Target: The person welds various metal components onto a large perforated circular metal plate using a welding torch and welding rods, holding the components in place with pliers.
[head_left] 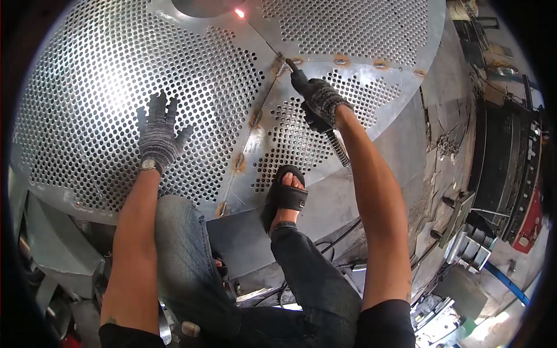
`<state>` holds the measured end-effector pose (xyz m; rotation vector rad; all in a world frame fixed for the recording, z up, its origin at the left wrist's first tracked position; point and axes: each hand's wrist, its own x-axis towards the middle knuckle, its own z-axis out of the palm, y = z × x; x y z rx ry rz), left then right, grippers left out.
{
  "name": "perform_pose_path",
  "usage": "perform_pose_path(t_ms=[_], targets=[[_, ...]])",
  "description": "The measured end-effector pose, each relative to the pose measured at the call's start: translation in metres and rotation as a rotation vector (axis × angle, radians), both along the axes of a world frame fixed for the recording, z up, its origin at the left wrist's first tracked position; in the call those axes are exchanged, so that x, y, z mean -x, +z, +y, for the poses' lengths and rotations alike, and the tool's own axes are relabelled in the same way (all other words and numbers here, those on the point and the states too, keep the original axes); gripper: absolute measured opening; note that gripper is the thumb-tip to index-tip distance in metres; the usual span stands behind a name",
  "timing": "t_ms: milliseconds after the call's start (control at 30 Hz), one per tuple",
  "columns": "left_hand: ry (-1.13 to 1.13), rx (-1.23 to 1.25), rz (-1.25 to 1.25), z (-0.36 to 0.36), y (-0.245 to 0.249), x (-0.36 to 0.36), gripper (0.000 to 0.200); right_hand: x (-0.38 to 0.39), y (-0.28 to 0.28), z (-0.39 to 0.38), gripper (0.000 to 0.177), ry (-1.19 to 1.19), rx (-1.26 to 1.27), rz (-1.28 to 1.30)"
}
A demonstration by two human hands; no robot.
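Observation:
Under me spreads a large domed metal sheet (81, 110) full of round holes. My left hand (159, 133), in a grey knit glove, rests on it with fingers spread. My right hand (322, 98), gloved too, grips a black welding torch (297, 75) with a ribbed cable (338, 149) trailing below. The torch tip sits right by a seam between panels, where scorched weld spots (238, 162) line the joint. A red-hot spot (239, 13) glows farther up that seam, near a large round opening (212, 4) at the top.
My sandalled foot (288, 194) stands on the sheet's lower edge. Cables (331, 249) lie on the floor close to my legs. Metal parts (470, 249) and a dark long frame (499, 156) are at the right. A curved grey metal piece (64, 243) stands at the lower left.

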<state>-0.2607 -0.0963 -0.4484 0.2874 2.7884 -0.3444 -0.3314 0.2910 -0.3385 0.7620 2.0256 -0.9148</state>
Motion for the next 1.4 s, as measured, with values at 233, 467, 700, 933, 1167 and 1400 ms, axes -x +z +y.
perform_pose_path(t_ms=[233,467,700,933,1167,1400], targets=[[-0.023,-0.046,0.051,-0.004,-0.007,-0.001,0.092,0.002,0.006,-0.005,0.064,0.051,-0.017,-0.011],[-0.054,-0.059,0.138,-0.004,-0.008,-0.003,0.093,0.007,0.012,-0.013,0.071,0.239,-0.112,-0.037],[-0.074,-0.087,0.186,-0.007,-0.012,-0.005,0.091,0.016,-0.071,0.023,0.057,0.603,-0.078,0.278],[-0.056,-0.102,0.158,-0.006,-0.009,-0.004,0.09,0.022,-0.063,0.017,0.059,0.739,-0.259,0.234],[-0.074,-0.118,0.179,-0.01,-0.013,-0.005,0.091,0.011,-0.027,0.006,0.061,0.515,-0.094,0.27],[-0.042,-0.205,0.162,-0.011,-0.007,-0.005,0.089,0.004,0.004,-0.001,0.07,0.225,0.088,0.127]])
